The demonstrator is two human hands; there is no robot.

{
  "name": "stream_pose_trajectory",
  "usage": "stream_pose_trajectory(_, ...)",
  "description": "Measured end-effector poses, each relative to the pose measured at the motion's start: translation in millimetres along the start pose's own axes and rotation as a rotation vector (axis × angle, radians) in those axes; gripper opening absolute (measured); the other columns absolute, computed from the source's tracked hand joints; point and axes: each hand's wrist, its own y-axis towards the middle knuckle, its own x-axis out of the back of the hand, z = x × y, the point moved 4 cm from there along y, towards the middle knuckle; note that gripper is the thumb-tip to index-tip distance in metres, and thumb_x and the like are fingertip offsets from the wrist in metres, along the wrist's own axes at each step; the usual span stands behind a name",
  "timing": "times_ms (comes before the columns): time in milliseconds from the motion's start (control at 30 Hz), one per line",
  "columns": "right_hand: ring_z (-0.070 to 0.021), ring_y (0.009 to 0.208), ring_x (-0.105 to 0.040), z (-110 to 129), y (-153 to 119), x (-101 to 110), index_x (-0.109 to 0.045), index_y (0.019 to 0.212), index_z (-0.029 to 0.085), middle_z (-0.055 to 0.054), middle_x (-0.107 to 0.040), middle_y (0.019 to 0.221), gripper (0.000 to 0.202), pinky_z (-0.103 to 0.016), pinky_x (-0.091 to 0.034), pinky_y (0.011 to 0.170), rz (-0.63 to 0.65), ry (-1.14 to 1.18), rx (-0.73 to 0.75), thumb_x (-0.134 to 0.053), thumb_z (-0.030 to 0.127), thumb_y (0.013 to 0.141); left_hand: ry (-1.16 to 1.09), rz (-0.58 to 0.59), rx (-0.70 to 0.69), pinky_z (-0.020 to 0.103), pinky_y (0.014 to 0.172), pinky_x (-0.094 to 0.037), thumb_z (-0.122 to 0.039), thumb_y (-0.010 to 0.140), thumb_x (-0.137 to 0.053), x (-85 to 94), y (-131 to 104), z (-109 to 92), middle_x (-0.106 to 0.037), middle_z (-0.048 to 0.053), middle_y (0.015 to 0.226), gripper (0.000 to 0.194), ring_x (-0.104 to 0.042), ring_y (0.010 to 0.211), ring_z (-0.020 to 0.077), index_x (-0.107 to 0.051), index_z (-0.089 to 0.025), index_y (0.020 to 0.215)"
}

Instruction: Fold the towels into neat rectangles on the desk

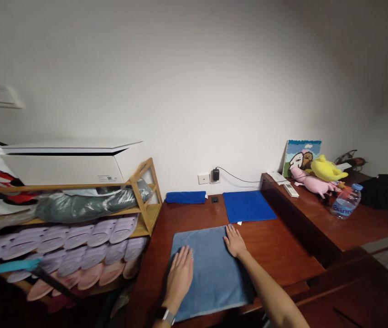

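A grey-blue cloth (210, 273) lies spread out on the brown wooden desk (289, 255), its near edge close to the desk's front. My left hand (181, 271) rests flat on the cloth's left side, fingers stretched out, with a watch on the wrist. On the upper right corner of the cloth lies my right hand (235, 241), also flat with its fingers extended. Behind them is a bright blue cloth (248, 206) folded into a flat rectangle. A second bright blue cloth (186, 197), rolled or folded narrow, sits against the wall at the back left.
Left of the desk stands a wooden rack (146, 205) with several lilac slippers (79, 236) and a white box (67, 168). On the raised right surface are a water bottle (347, 202), plush toys (317, 180) and a remote control (291, 190). A black plug (216, 174) trails a cable.
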Motion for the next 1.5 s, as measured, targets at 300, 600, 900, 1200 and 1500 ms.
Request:
stream_pose_trajectory(300,-0.022,0.17,-0.016,-16,11,-31,-0.027,0.174,0.009,-0.008,-0.02,0.181,0.068,-0.041,-0.013,0.138,-0.017,-0.07,0.03,-0.02,0.036,0.111,-0.125,0.26,-0.185,0.054,0.133,-0.036,-0.045,0.11,-0.035,-90.6,103,-113,-0.055,0.009,0.17,0.057,-0.045,0.16,0.0303,-0.058,-0.03,0.159)
stream_pose_trajectory(600,-0.0198,0.17,-0.017,-16,15,-33,-0.023,0.175,0.013,-0.007,-0.02,0.181,0.069,-0.041,-0.016,0.138,-0.026,-0.097,-0.024,-0.019,0.041,0.112,0.02,0.118,0.085,0.062,0.132,-0.032,-0.036,0.11,-0.026,-55.9,84,39,-0.052,0.023,0.169,0.064,-0.045,0.159,0.039,-0.05,-0.007,0.161)
stream_pose_trajectory(900,-0.0204,0.17,-0.015,-8,20,-24,-0.024,0.175,0.01,-0.009,-0.018,0.182,0.069,-0.041,-0.013,0.138,0.005,-0.099,0.013,-0.02,0.039,0.112,0.098,0.027,0.057,0.057,0.128,-0.04,-0.036,0.11,-0.021,-33.9,75,69,-0.062,0.023,0.159,0.065,-0.055,0.153,0.0355,-0.057,-0.003,0.153)
stream_pose_trajectory(1200,-0.0208,0.17,-0.017,-11,21,-31,-0.027,0.174,0.011,-0.008,-0.022,0.181,0.067,-0.041,-0.016,0.138,-0.035,-0.11,0.032,-0.02,0.037,0.112,0.039,0.151,-0.198,0.045,0.131,-0.041,-0.041,0.11,-0.032,-90.8,99,-79,-0.057,0.008,0.168,0.058,-0.049,0.158,0.0239,-0.058,-0.022,0.158)
stream_pose_trajectory(1500,-0.0215,0.17,-0.013,-10,24,-28,-0.021,0.175,0.011,-0.008,-0.016,0.182,0.069,-0.042,-0.014,0.138,0.028,-0.118,0.002,-0.02,0.038,0.112,0.109,0.124,0.077,0.058,0.131,-0.037,-0.034,0.107,-0.03,-48.0,66,31,-0.058,0.018,0.165,0.063,-0.048,0.158,0.0329,-0.05,-0.012,0.163)
